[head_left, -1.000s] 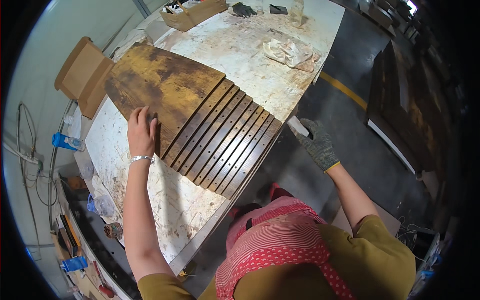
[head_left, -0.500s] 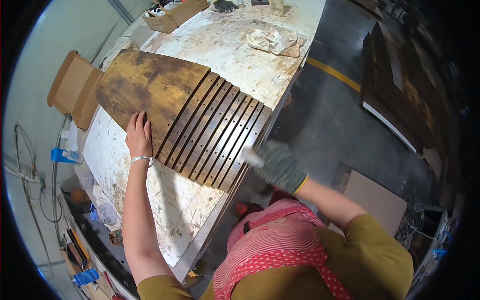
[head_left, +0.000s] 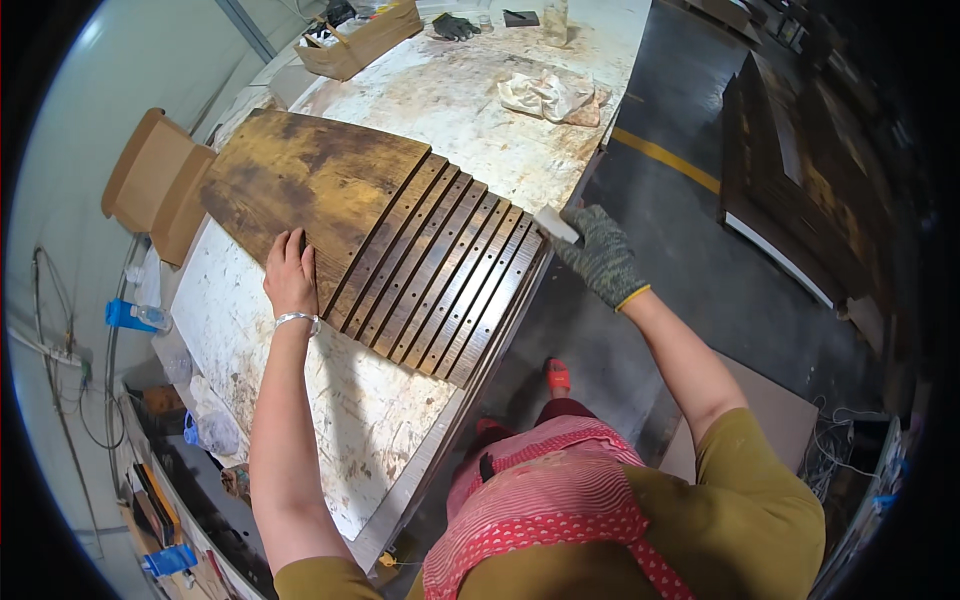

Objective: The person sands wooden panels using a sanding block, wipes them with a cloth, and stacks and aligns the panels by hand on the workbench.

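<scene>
A fanned stack of brown stained wooden panels [head_left: 320, 180] lies on the white worktable, their stepped edges dotted with small dark holes. My bare left hand [head_left: 291, 275] rests on the top panel's near left edge, fingers laid out over the wood. A grey knitted glove covers my right hand [head_left: 602, 258], which is closed around a small whitish block-like pad [head_left: 556, 224]. That pad is at the right end of the stack, by the far corner of the lowest panels; whether it touches the wood I cannot tell.
A crumpled stained cloth [head_left: 552, 98] lies farther along the worktable [head_left: 440, 110]. At the back are a cardboard box [head_left: 362, 42], a dark glove [head_left: 456, 27] and a jar [head_left: 555, 22]. An open carton [head_left: 158, 180] stands left. Dark panels [head_left: 775, 190] are stacked across the floor.
My right hand has swung away from me along the outer edges of the panels, carrying the whitish pad to the far corner. My left hand keeps its place on the top panel.
</scene>
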{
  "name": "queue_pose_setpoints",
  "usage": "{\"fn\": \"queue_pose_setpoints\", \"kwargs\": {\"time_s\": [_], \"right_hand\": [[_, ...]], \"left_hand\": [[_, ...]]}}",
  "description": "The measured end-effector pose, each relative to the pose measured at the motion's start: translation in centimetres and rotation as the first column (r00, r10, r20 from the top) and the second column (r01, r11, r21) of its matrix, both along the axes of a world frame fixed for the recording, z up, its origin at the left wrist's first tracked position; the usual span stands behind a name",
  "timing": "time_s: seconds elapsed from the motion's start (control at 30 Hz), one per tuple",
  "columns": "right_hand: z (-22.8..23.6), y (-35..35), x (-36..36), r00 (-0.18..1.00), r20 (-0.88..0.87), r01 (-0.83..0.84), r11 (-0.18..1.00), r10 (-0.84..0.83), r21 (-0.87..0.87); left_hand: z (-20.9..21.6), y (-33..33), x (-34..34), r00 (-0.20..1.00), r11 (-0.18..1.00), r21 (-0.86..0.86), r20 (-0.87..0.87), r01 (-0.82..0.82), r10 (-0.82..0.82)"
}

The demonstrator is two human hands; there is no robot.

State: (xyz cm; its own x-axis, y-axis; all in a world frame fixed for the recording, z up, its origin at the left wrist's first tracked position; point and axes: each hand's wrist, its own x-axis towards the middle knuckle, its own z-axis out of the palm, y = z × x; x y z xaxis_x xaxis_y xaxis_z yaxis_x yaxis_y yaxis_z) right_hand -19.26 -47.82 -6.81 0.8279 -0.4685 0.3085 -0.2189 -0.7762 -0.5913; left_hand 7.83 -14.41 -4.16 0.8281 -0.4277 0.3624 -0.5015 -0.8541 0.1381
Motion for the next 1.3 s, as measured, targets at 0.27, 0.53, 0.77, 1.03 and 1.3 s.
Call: {"fn": "queue_pose_setpoints", "kwargs": {"time_s": [0.27, 0.53, 0.77, 1.03, 1.3], "right_hand": [[-1.3, 3.5, 0.8, 0.965, -0.143, -0.251, 0.93, 0.219, -0.269], [0.8, 14.8, -2.8, 0.68, 0.099, -0.732, 0.665, 0.726, 0.147], [2.0, -0.6, 2.2, 0.994, 0.032, -0.102, 0.995, 0.103, -0.009], [-0.7, 3.6, 2.7, 0.972, -0.054, -0.233, 0.947, 0.226, -0.221], [1.9, 12.7, -0.7, 0.607, -0.134, -0.78, 0.619, 0.784, 0.091]], "left_hand": [[0.0, 0.5, 0.0, 1.0, 1.0, 0.008, -0.017, -0.012, 0.012], [-0.2, 0.5, 0.0, 1.0, 1.0, 0.0, 0.002, 0.006, -0.006], [0.3, 0.2, -0.3, 1.0, 1.0, -0.02, -0.007, 0.007, -0.007], [0.2, 0.4, -0.2, 1.0, 1.0, -0.021, -0.01, -0.007, 0.007], [0.0, 0.4, 0.0, 1.0, 0.999, -0.041, 0.003, 0.02, -0.02]]}}
